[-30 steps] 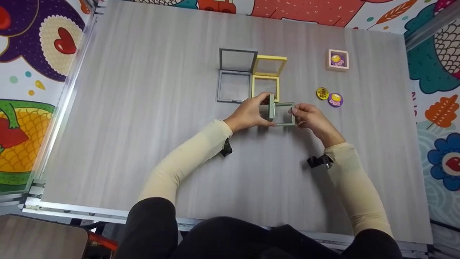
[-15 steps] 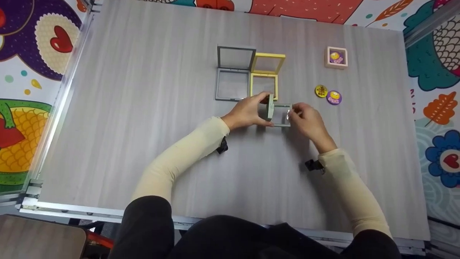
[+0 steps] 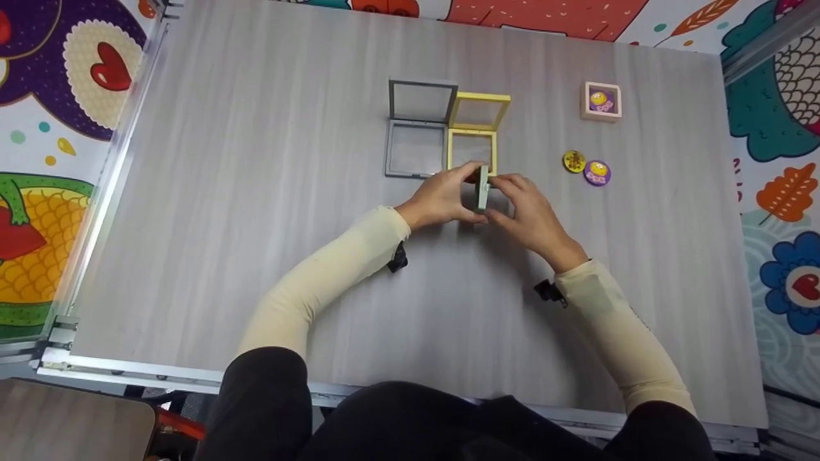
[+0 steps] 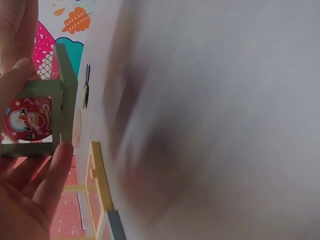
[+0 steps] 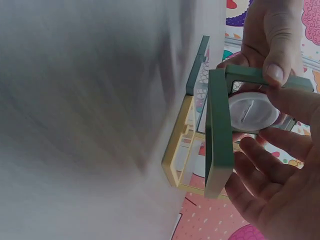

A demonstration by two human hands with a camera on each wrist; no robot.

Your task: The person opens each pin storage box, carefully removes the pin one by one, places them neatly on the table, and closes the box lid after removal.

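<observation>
Green frame, unfolded, is held above the table on the near side of the yellow frame. It is gripped between thumb and fingers by the left hand; the right hand is set against it, thumb and fingers parted, and whether anything is pinched cannot be told. Inside the green frame a red badge is seen. The yellow frame is flanked on its left by a grey frame, with a yellow badge and a purple badge placed farther right.

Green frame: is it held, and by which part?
The left hand holds the green frame by opposite edges; whether the right hand grips it or the badge showing through it cannot be told.
</observation>
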